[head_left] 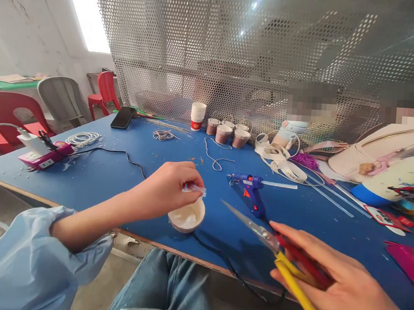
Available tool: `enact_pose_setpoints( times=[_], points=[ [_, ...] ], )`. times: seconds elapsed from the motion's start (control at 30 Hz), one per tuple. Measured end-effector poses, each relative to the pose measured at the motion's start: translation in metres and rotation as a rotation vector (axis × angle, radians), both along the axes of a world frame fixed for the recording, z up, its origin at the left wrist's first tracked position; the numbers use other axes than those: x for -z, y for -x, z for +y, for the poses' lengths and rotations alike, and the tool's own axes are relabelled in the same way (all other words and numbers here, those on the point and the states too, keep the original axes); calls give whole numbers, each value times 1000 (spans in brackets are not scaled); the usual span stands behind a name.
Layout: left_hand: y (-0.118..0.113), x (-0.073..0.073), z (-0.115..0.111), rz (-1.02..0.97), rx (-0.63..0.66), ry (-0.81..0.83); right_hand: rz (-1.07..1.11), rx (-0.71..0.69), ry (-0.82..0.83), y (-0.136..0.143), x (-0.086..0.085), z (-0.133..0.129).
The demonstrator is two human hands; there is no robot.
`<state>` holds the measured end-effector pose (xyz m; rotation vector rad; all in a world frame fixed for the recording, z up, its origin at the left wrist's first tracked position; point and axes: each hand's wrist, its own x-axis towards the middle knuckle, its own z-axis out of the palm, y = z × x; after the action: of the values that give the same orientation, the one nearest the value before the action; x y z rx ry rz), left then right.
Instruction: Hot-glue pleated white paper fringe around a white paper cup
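Workpiece: small brown-sided cup [185, 228], upright nr the front edge of the blue table [108, 190], mouth up, pale inside w/ some white material at the bottom. Placement close to the operator's lap prob. gives short reach and a direct view into the cup. L hand [176, 190]: thumb and index pressed tog., pinching a translucent scrap [194, 189] just above the far side of the rim; other fingers curled in. The fingertip pinch presumably suits so light a pc. Whether the hand also touches the cup, cannot tell. R hand [321, 271]: fingers wrapped around the red and yellow handles of the scissors [263, 234], blades tog. or nearly so, tip directed at the cup but well apart from it; this hold likely leaves the tool at the ready w/o crowding the L hand. Glue gun [250, 186] lies beyond the scissors, nozzle to the L, clear glue stick [279, 185] projecting from its rear, prob. parked within R-hand reach. Finished-looking brown cups [223, 135] and a paper-cup stack [197, 116] stand at the back by the perforated screen [185, 54], presumably to free the front area. Power strip [47, 155]: far L, w/ plugs inserted.
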<state>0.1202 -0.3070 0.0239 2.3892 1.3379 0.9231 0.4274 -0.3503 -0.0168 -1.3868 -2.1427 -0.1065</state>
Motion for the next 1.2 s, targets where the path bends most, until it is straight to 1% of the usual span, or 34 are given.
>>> enact_pose_setpoints(
  times=[0.1, 0.2, 0.3, 0.47, 0.57, 0.63, 0.73, 0.87, 0.97, 1.1, 1.2],
  points=[
    [1, 0, -8, 58, 5, -36, -100, -180, -10, 11, -1, 0],
    [4, 3, -12, 98, 17, -51, -143, -263, 7, 18, 1, 1],
    [5, 7, -16, 168, 23, -82, -176, -252, -14, 20, 5, 4],
    [4, 14, -28, 303, -3, -213, -198, -224, 13, 18, 10, 7],
    [3, 17, -33, 322, -38, -268, -204, -236, 7, 18, 9, 7],
    [2, 19, -35, 296, -58, -276, -218, -239, -2, 19, 7, 7],
    [0, 21, -35, 203, -95, -226, -248, -243, -18, 20, 3, 8],
    [-2, 21, -32, 75, -163, -36, -276, -271, -33, 20, 0, 8],
    [-3, 22, -27, 5, -204, 74, -288, -266, -47, 20, 2, 9],
    [-1, 25, -21, -37, -251, 87, -295, -248, -62, 19, 7, 10],
    [0, 26, -18, -51, -251, 82, -303, -266, -50, 18, 8, 10]
  ],
)
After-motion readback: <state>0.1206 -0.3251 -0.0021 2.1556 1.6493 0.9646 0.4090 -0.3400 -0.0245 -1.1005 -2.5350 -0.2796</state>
